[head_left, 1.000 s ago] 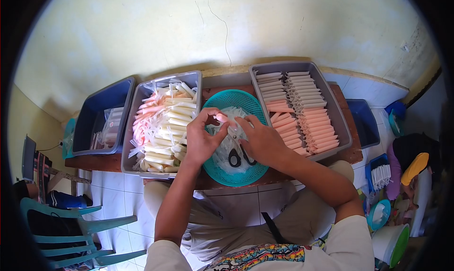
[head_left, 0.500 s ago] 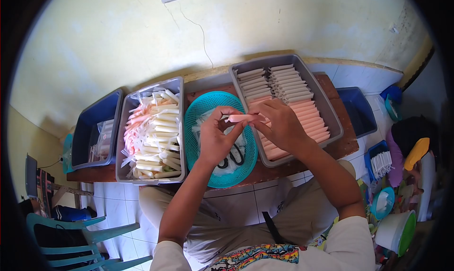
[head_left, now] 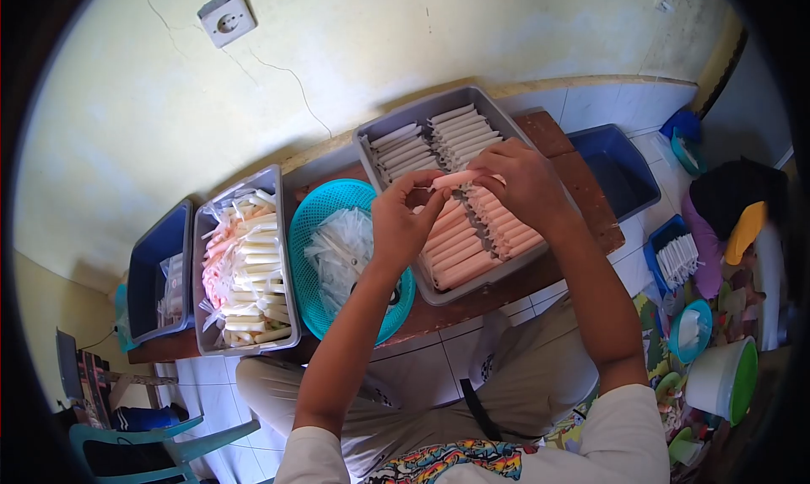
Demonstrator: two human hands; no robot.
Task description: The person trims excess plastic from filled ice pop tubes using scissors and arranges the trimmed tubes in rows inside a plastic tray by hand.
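A pink ice pop in a clear plastic sleeve [head_left: 454, 180] is held level between my two hands, above the right-hand grey tray [head_left: 369, 151]. My left hand [head_left: 407, 222] pinches its left end with thumb and fingertips. At its right end, my right hand [head_left: 527, 184] closes its fingers round the tip. Below lie rows of pink ice pops [head_left: 460, 248], with rows of greyish-white ones [head_left: 460, 134] farther back. Left of the tray, a turquoise basket [head_left: 308, 294] contains clear plastic scraps [head_left: 337, 239] and scissors [head_left: 344, 256], partly hidden by my left forearm.
A second grey tray [head_left: 291, 319] contains loose pink and cream ice pops [head_left: 253, 256]. Dark blue bins [head_left: 152, 264] stand at both ends of the wooden bench [head_left: 578, 180]. A turquoise chair [head_left: 181, 454] is at lower left; tubs and a white bucket [head_left: 713, 383] are at right.
Both hands, still holding the pink ice pop, have shifted from between basket and tray to over the right-hand tray. The view has turned, and more of the basket's scraps and scissors now shows.
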